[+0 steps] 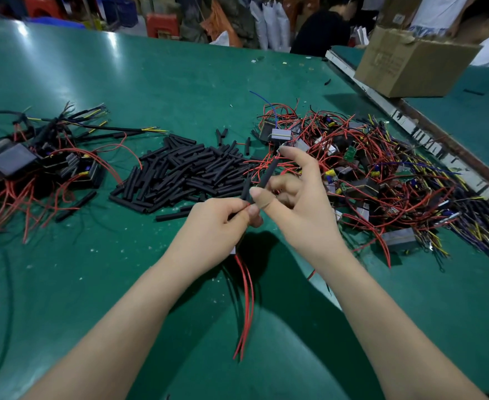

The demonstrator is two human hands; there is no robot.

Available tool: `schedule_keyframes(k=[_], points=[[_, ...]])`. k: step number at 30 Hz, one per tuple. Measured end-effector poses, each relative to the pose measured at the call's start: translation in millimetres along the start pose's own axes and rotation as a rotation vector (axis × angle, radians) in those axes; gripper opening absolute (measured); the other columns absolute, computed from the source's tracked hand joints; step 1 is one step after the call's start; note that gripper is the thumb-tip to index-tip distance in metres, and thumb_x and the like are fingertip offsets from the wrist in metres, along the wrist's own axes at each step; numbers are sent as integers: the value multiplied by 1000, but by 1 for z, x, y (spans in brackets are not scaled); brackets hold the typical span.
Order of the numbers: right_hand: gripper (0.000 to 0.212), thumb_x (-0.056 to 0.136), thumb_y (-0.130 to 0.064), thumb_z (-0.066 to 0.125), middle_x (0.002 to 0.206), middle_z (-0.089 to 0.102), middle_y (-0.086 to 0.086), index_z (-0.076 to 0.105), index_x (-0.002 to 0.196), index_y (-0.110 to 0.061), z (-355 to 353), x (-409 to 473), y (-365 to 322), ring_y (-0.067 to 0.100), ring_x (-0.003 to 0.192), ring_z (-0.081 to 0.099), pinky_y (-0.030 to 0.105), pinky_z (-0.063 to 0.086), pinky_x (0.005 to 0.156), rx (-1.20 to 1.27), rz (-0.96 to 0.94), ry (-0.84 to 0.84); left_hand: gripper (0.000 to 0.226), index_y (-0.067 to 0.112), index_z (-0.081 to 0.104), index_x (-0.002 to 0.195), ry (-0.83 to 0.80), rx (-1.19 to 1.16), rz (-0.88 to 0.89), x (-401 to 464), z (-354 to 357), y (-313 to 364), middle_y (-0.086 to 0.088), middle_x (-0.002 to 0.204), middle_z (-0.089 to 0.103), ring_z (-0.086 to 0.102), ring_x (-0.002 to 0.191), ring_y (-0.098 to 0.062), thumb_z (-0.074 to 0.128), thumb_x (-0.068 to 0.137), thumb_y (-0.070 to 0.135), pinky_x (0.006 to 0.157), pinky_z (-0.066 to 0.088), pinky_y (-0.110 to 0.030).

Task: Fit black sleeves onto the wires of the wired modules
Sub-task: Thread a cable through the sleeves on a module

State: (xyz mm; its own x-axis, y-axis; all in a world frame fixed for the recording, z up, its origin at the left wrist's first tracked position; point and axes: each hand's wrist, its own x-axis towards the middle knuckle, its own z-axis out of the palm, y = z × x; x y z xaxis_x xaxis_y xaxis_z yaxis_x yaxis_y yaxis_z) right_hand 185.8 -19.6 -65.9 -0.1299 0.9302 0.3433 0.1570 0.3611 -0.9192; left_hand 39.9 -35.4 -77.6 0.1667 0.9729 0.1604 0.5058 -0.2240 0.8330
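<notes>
both hands meet above the smooth green table (150, 90). the left hand (220, 223) is curled round a small module, mostly hidden, its thin red wires (246, 307) hanging down below. the right hand (298, 194) pinches a matte black sleeve (267, 174), a slim tube, between thumb and finger. a heap of loose sleeves (179, 171) lies just beyond, a tangle of unsleeved modules (381, 174) to the right, finished ones (35, 166) to the left

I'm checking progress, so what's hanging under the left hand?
Red wires and thinner black wires trail down from under the left hand toward the table. Its curled fingers cover whatever they join, apart from a small pale corner.
</notes>
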Motion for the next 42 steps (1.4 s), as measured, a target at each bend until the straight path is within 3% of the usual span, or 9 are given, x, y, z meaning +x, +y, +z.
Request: schedule_keyframes(k=[9, 14, 19, 23, 26, 30, 35, 38, 42], points=[[56, 80, -13, 76, 66, 66, -11, 42, 118, -34, -13, 4, 2, 6, 66, 57, 16, 44, 69, 6, 164, -152, 43, 30, 67, 84, -48, -46, 56, 3, -2, -4, 4, 65, 59, 40, 55, -4, 55, 63, 67, 56, 33, -23], [37, 85, -9, 69, 82, 66, -6, 54, 112, -29, -29, 5, -3, 5, 74, 59, 20, 46, 74, -49, 225, -343, 28, 40, 58, 83, -79, -17, 98, 1, -1, 1, 12, 64, 57, 49, 59, 2, 42, 75, 61, 56, 36, -12], [25, 89, -32, 57, 102, 63, -1, 59, 113, -36, -45, 2, -10, -5, 85, 56, 10, 45, 70, -50, 264, -491, 34, 15, 57, 72, -55, 90, 113, 1, 0, -1, 6, 56, 45, 44, 55, -1, 50, 92, 41, 52, 32, -15], [28, 88, -46, 47, 94, 69, -13, 67, 103, -34, -47, 5, -11, 1, 78, 57, 18, 45, 70, -6, 243, -365, 29, 17, 67, 86, -69, 159, 107, 1, 1, -2, 2, 70, 56, 52, 68, -3, 48, 94, 37, 65, 39, -22], [14, 94, -25, 57, 71, 67, -16, 70, 88, -24, -36, 6, -10, -3, 63, 54, 11, 41, 59, 17, 196, -126, 32, 12, 68, 87, -91, 236, 132, -1, 0, 0, -2, 76, 56, 54, 78, -16, 47, 95, 35, 75, 40, -31], [14, 93, -16, 60, 64, 62, -19, 69, 84, -21, -26, 5, -11, -7, 63, 51, 7, 39, 59, 82, 146, 49, 26, 21, 71, 89, -124, 109, 121, -3, -4, 7, 2, 73, 63, 56, 73, -8, 49, 95, 33, 74, 43, -25], [22, 96, -22, 54, 92, 70, -12, 67, 78, -27, -18, 3, -10, 7, 91, 60, 20, 46, 67, 253, 324, -112, 29, 8, 68, 82, -215, 185, 218, -6, -9, 7, -8, 71, 57, 53, 63, -8, 54, 95, 31, 70, 46, -37], [23, 98, -20, 50, 100, 73, -5, 64, 80, -26, -20, 2, -13, 9, 92, 63, 21, 44, 66, 305, 297, -184, 46, 4, 69, 84, -279, 150, 238, -7, -12, 6, -13, 83, 64, 58, 82, -17, 53, 89, 47, 82, 45, -37], [20, 92, -25, 55, 102, 73, -4, 72, 81, -28, -15, 0, -17, 4, 84, 62, 23, 39, 64, 303, 207, -126, 34, 24, 78, 81, -230, -150, 122, -6, -21, 6, 2, 103, 69, 64, 93, -8, 60, 80, 52, 84, 49, -21]])
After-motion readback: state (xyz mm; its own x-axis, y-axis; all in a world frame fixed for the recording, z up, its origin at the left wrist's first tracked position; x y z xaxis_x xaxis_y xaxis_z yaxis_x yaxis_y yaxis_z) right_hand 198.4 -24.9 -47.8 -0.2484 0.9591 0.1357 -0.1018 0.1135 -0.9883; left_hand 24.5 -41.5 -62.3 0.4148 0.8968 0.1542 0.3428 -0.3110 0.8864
